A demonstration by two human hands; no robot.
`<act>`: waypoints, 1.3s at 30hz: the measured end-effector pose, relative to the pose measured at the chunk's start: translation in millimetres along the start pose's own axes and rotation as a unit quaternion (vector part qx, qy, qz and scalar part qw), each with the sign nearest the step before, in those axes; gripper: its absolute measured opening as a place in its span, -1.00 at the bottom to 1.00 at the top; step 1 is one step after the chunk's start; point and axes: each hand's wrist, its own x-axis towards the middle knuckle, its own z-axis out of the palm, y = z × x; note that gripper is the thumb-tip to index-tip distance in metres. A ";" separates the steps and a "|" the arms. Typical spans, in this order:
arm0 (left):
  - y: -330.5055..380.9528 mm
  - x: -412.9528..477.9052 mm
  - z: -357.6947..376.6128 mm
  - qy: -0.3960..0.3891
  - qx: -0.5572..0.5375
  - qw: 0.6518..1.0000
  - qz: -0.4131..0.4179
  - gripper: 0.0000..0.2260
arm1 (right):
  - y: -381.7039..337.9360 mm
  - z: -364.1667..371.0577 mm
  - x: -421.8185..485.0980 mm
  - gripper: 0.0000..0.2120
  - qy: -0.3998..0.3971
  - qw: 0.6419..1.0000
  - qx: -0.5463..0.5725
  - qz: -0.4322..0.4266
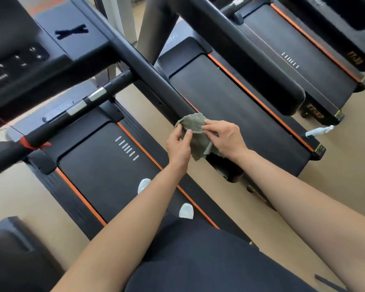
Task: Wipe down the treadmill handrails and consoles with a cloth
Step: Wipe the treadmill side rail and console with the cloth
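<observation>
A grey-green cloth (195, 131) hangs over the near end of the black right handrail (148, 68) of the treadmill I stand on. My left hand (178, 144) pinches the cloth's left edge between thumb and fingers. My right hand (224, 137) pinches its upper right part. The black console (19, 60) with its buttons sits at the upper left. A front crossbar (76, 108) with silver sensor plates and a red cord runs below it.
The running belt (105, 165) with orange side strips lies below, with my white shoes on it. More treadmills (230, 98) stand to the right. A white spray bottle (318, 131) lies on the neighbouring deck's far edge. The floor is beige.
</observation>
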 end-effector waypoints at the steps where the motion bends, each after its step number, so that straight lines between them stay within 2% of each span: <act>1: 7.0 3.3 -5.8 0.010 0.020 1.000 -0.006 -0.52 | -3.6 0.9 7.4 -0.84 0.007 1.000 0.007 0.006; 3: 22.4 8.7 -13.6 0.004 0.030 0.999 -0.026 -0.57 | -12.7 1.6 19.3 -0.85 -0.009 1.000 0.015 0.015; 4: 28.3 12.2 -14.4 -0.011 0.000 0.999 -0.050 -0.56 | -17.0 2.8 23.9 -0.82 -0.020 0.999 0.019 0.018; 6: 41.0 15.9 -10.2 -0.038 -0.060 0.990 -0.118 -0.45 | -24.4 5.3 30.7 -0.74 -0.029 0.998 0.047 0.041; 9: 52.6 16.3 3.6 0.021 -0.051 0.988 -0.141 -0.38 | -29.4 4.0 39.2 -0.66 -0.027 0.987 0.117 0.110; 11: 53.9 18.2 8.7 0.084 -0.003 0.988 -0.126 -0.53 | -30.5 1.2 43.5 -0.64 -0.035 0.974 0.172 0.140; 13: 51.9 21.1 7.0 0.104 0.010 0.986 -0.127 -0.62 | -32.1 -2.5 46.1 -0.65 -0.041 0.961 0.220 0.162; 16: 48.7 29.9 -9.9 0.066 -0.013 0.988 -0.142 -0.81 | -36.8 -3.9 44.6 -0.67 -0.024 0.952 0.246 0.180; 18: 55.0 31.7 -27.2 0.011 -0.046 0.983 -0.176 -0.84 | -38.9 -0.9 40.5 -0.67 -0.005 0.950 0.249 0.188; 21: 64.0 39.9 -58.7 -0.052 -0.082 0.965 -0.245 -0.93 | -39.6 7.8 34.3 -0.64 0.011 0.962 0.195 0.191; 24: 63.7 50.6 -95.3 -0.050 -0.106 0.944 -0.308 -0.91 | -38.5 17.4 37.5 -0.51 -0.023 0.979 0.113 0.165; 26: 58.4 57.6 -117.0 -0.023 -0.094 0.936 -0.338 -0.87 | -38.4 21.8 44.8 -0.35 -0.073 0.983 0.040 0.166; 29: 47.3 62.6 -132.0 -0.007 -0.082 0.921 -0.381 -0.82 | -35.4 24.6 50.8 -0.20 -0.178 0.964 -0.053 0.191; 33: 42.4 78.0 -112.1 -0.029 -0.166 0.899 -0.405 -0.80 | -20.2 23.0 45.9 -0.18 -0.210 0.947 -0.028 0.243; 37: 43.3 105.1 -80.3 -0.069 -0.202 0.904 -0.370 -0.81 | -14.3 24.5 46.0 -0.15 -0.202 0.944 -0.014 0.260; 39: 45.2 117.1 -73.4 -0.064 -0.218 0.904 -0.361 -0.80 | -13.3 25.6 47.1 -0.18 -0.200 0.944 -0.013 0.262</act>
